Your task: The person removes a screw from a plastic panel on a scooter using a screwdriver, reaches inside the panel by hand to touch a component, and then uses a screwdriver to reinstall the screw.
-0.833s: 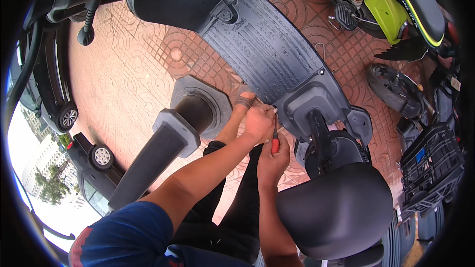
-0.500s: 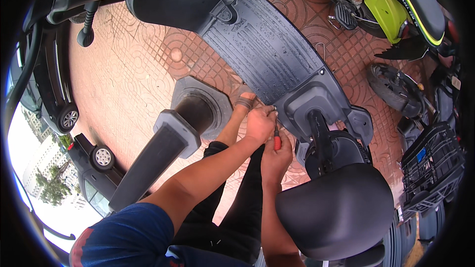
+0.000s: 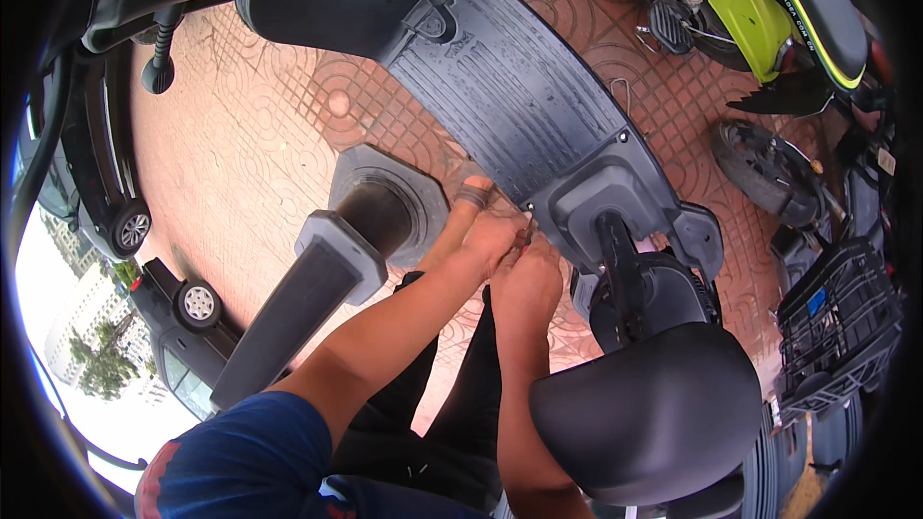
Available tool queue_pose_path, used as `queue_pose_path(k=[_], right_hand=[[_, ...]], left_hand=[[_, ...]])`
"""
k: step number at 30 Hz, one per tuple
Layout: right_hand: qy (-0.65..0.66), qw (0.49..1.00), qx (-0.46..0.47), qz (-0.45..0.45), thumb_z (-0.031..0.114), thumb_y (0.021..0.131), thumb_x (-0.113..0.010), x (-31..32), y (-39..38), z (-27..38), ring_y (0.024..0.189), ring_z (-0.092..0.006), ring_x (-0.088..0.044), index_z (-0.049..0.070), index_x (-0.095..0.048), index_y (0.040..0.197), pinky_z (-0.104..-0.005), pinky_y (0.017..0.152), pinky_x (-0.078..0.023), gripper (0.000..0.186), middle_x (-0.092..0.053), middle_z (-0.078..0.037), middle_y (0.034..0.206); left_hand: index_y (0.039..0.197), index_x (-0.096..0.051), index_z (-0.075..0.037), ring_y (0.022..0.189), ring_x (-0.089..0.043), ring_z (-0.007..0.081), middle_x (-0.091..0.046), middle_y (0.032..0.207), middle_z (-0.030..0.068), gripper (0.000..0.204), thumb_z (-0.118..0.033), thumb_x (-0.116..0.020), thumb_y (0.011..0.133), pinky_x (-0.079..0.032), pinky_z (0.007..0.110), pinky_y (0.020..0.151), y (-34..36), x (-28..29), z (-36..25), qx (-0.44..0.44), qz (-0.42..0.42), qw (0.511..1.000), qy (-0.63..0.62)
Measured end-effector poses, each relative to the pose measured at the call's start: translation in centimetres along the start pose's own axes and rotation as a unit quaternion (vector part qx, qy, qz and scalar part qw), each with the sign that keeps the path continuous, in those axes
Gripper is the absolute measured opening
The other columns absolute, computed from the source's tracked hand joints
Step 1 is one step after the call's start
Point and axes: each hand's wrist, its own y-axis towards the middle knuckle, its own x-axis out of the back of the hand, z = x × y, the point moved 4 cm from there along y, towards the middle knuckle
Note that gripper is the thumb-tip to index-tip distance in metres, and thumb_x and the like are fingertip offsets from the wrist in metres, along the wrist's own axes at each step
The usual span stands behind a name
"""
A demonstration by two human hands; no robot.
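My left hand (image 3: pixel 492 238) is closed in a pinch near a small bolt (image 3: pixel 531 207) at the edge of a scooter's dark grey, ridged footboard (image 3: pixel 510 67); what its fingertips hold is too small to make out. Close below it, my right hand (image 3: pixel 527 279) is curled, its fingers mostly hiding the red-handled screwdriver visible earlier. A sandalled foot (image 3: pixel 473 190) rests behind my left hand, beside the footboard. The scooter's black seat (image 3: pixel 644 413) lies to the right of my right forearm.
A black post (image 3: pixel 298 327) with a hexagonal base (image 3: pixel 361 159) stands left of my arms on red patterned paving (image 3: pixel 240 115). Parked cars (image 3: pixel 192 327) line the left. A lime-green scooter (image 3: pixel 750 29), a wheel (image 3: pixel 760 173) and a wire basket (image 3: pixel 836 317) crowd the right.
My right hand has moved up against my left hand, covering the red handle. My left hand has shifted slightly down and left, and the view has moved a little.
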Motion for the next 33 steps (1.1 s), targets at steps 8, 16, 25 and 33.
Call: queue_pose_path(k=[8,16,25,33], right_hand=[[0.242,0.959,-0.145,-0.004,0.013,0.098,-0.068,-0.9,1.2,0.0,0.113,-0.0449,-0.070,-0.009,-0.068,0.133,-0.0475,0.098,-0.057,0.041,-0.071,-0.030,0.119],[-0.027,1.000,0.011,0.000,0.003,0.095,-0.070,3.1,-1.0,2.3,0.113,-0.0455,-0.069,-0.001,-0.072,0.131,-0.0507,0.091,-0.059,0.037,-0.065,-0.027,0.127],[-0.067,0.997,0.031,-0.018,0.017,0.102,-0.067,3.6,-0.7,1.6,0.104,-0.0422,-0.074,-0.002,-0.070,0.130,-0.0488,0.085,-0.061,0.034,-0.073,-0.025,0.116],[-0.047,0.998,0.049,-0.014,0.015,0.099,-0.069,3.6,-1.0,2.3,0.115,-0.0423,-0.071,-0.003,-0.066,0.137,-0.0481,0.088,-0.060,0.042,-0.068,-0.026,0.130]], left_hand=[[0.113,-0.067,0.000,0.098,-0.070,0.0249,-0.073,0.107,0.0113,0.016,-0.015,-0.067,0.106,-0.058,0.040,0.091,1.9,0.7,0.6,0.191,0.153,0.954,-0.175],[0.112,-0.066,-0.002,0.102,-0.069,0.0266,-0.072,0.105,0.0106,0.017,-0.018,-0.066,0.107,-0.058,0.044,0.094,1.0,-0.4,-0.2,0.179,0.103,0.964,-0.165],[0.112,-0.067,-0.002,0.109,-0.071,0.0290,-0.075,0.110,0.0136,0.019,-0.019,-0.059,0.111,-0.058,0.045,0.101,0.3,-0.8,0.2,0.142,0.120,0.966,-0.180],[0.116,-0.065,0.000,0.110,-0.072,0.0308,-0.075,0.115,0.0149,0.021,-0.018,-0.056,0.112,-0.059,0.045,0.101,0.0,-1.0,0.0,0.119,0.095,0.974,-0.166]])
